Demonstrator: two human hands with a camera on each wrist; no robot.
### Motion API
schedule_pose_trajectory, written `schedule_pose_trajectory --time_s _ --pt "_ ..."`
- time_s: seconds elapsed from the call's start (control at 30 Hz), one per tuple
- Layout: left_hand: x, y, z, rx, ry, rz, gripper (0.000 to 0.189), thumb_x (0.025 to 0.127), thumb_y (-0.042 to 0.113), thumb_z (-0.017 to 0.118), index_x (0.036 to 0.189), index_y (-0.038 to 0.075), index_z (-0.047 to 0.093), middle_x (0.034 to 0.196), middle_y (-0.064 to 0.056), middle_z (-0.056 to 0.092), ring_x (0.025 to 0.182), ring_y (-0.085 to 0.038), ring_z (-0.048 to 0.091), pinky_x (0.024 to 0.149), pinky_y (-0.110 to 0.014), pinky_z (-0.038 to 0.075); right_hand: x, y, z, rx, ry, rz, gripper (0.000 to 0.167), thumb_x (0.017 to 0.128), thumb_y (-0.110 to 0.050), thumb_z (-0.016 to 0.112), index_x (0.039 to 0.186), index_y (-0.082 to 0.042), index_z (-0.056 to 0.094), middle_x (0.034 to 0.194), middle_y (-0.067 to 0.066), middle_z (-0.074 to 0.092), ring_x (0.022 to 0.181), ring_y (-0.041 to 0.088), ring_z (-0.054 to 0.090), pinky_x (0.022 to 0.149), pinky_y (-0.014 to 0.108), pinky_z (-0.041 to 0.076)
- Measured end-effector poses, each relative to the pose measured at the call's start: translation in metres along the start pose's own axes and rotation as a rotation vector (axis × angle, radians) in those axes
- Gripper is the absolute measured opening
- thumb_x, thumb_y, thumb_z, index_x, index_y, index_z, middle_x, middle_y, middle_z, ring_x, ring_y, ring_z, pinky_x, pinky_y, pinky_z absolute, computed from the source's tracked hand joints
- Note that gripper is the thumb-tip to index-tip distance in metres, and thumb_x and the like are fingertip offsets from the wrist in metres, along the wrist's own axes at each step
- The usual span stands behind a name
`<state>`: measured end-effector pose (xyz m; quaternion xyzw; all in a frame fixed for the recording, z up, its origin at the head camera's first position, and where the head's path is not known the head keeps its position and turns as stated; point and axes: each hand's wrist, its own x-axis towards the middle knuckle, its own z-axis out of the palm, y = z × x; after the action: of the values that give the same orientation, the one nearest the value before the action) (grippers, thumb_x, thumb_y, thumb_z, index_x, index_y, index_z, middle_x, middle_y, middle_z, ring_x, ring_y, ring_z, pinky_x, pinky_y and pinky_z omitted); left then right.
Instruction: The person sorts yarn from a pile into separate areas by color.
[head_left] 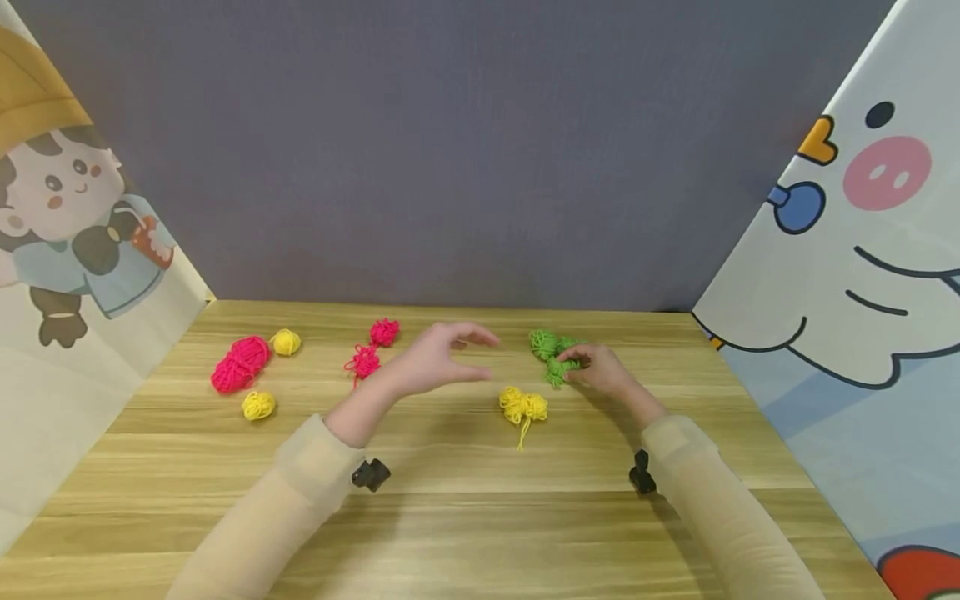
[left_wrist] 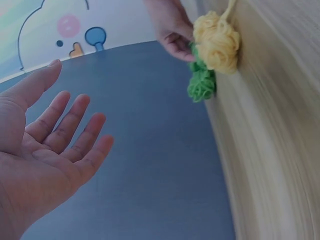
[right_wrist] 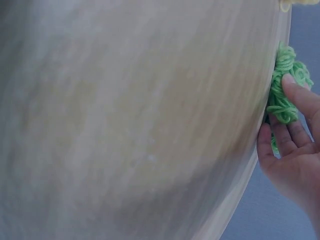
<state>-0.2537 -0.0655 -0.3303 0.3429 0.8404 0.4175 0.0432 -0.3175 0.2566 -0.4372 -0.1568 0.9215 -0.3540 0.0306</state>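
Observation:
My right hand (head_left: pixel 596 371) pinches a green yarn bundle (head_left: pixel 557 372) at the back right of the table. In the right wrist view the thumb lies against the green yarn (right_wrist: pixel 284 97), with fingers on its other side. More green yarn (head_left: pixel 543 343) lies just behind. My left hand (head_left: pixel 438 360) hovers mid-table with nothing in it, thumb and fingers spread apart; in the left wrist view its palm (left_wrist: pixel 50 145) faces up. Between the hands, nearer me, lies a yellow yarn bundle (head_left: pixel 522 405) with a loose tail.
Left of my left hand lie two small pink yarn balls (head_left: pixel 364 362). Further left are a larger pink skein (head_left: pixel 241 364) and two yellow yarn balls (head_left: pixel 286 342). A grey panel (head_left: pixel 450 167) borders the wooden table's (head_left: pixel 465 533) back, with cartoon-printed panels at both sides.

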Motion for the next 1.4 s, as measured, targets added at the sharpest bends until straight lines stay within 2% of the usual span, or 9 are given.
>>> schedule_pose_trajectory --time_s 0.3,0.47,0.67,0.87,1.1,1.2,1.4 --pt "-0.017 0.001 -0.016 0.008 0.1 -0.032 0.042 0.081 0.025 0.076 0.119 0.017 0.062 0.123 0.004 0.062 0.119 -0.017 0.053 0.105 -0.036 0.04 0.0 -0.002 0.0 -0.011 -0.003 0.005 0.028 0.084 -0.005 0.07 0.111 -0.006 0.066 0.119 0.019 0.062 0.115 0.038 0.053 0.097 0.052 0.044" --pt "-0.027 -0.001 -0.023 0.004 0.143 -0.025 0.042 0.08 0.027 0.076 0.119 0.02 0.062 0.123 0.002 0.063 0.119 -0.015 0.053 0.104 -0.035 0.04 0.0 -0.002 0.0 0.006 -0.015 0.023 0.028 0.084 -0.005 0.069 0.112 -0.007 0.066 0.121 0.018 0.06 0.117 0.038 0.051 0.098 0.053 0.043" --pt "-0.036 -0.003 -0.032 -0.014 0.182 0.003 0.043 0.08 0.024 0.076 0.12 0.018 0.062 0.123 0.001 0.062 0.119 -0.015 0.053 0.106 -0.035 0.039 0.001 -0.001 -0.001 0.012 -0.021 0.029 0.029 0.084 -0.005 0.069 0.112 -0.007 0.066 0.123 0.02 0.059 0.119 0.039 0.05 0.099 0.054 0.042" --pt "-0.049 -0.002 -0.044 -0.032 0.213 -0.044 0.044 0.08 0.024 0.076 0.121 0.026 0.061 0.125 0.006 0.061 0.123 -0.02 0.05 0.106 -0.042 0.038 0.001 0.001 0.0 0.004 -0.021 0.038 0.029 0.084 -0.005 0.069 0.112 -0.008 0.066 0.123 0.018 0.059 0.119 0.038 0.051 0.099 0.052 0.043" --pt "-0.064 -0.01 -0.057 -0.017 0.239 -0.066 0.044 0.081 0.032 0.074 0.123 0.028 0.06 0.128 0.005 0.059 0.123 -0.023 0.051 0.102 -0.045 0.042 -0.001 0.001 -0.001 0.007 -0.026 0.026 0.029 0.085 -0.005 0.069 0.113 -0.007 0.066 0.123 0.019 0.059 0.119 0.039 0.05 0.098 0.053 0.043" --pt "-0.072 -0.014 -0.061 -0.019 0.249 -0.086 0.044 0.082 0.034 0.073 0.124 0.028 0.059 0.128 0.006 0.058 0.124 -0.023 0.05 0.1 -0.047 0.043 -0.001 0.001 -0.001 0.012 -0.03 0.027 0.029 0.085 -0.005 0.068 0.113 -0.007 0.066 0.124 0.019 0.059 0.12 0.039 0.05 0.099 0.053 0.042" --pt "-0.085 -0.018 -0.067 -0.059 0.286 -0.126 0.044 0.082 0.026 0.074 0.124 0.023 0.059 0.126 0.005 0.059 0.126 -0.022 0.048 0.1 -0.046 0.044 0.0 0.002 0.0 0.011 -0.024 0.033 0.029 0.085 -0.005 0.069 0.113 -0.008 0.066 0.124 0.019 0.058 0.12 0.039 0.05 0.099 0.053 0.042"
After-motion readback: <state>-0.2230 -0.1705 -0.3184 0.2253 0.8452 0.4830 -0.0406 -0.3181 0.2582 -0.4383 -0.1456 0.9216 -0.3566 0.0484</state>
